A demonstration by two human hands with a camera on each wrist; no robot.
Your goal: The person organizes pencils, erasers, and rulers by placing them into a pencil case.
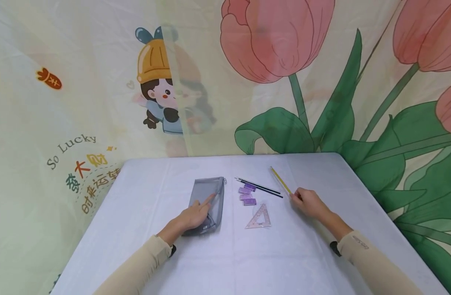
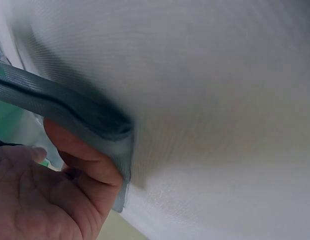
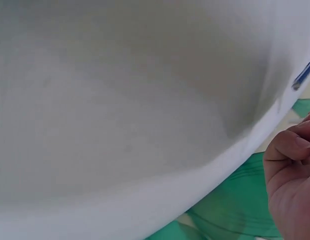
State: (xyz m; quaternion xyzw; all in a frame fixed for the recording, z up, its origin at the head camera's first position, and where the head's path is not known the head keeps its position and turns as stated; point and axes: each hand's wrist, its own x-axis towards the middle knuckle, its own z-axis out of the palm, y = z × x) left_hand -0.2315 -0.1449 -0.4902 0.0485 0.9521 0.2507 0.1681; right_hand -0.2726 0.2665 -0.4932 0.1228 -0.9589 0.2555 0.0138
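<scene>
A grey see-through mesh pencil case (image 1: pixel 207 186) with a zip lies left of centre on the table. My left hand (image 1: pixel 194 215) grips its near part, the index finger stretched over the top; in the left wrist view curled fingers (image 2: pixel 87 157) press against its edge. A dark looped item shows by that hand at the case's near end. On the right, my right hand (image 1: pixel 311 203) pinches the lower end of a yellow pencil (image 1: pixel 280 180), which points up and left. In the right wrist view the right hand (image 3: pixel 292 170) shows curled fingers, the pencil out of sight.
Between the hands lie dark pencils (image 1: pixel 260 187), several purple erasers (image 1: pixel 249 201) in a loose column, and a pinkish clear set square (image 1: pixel 260 217). A white cloth covers the table (image 1: pixel 284 262). Behind it hangs a printed curtain (image 1: pixel 210 139).
</scene>
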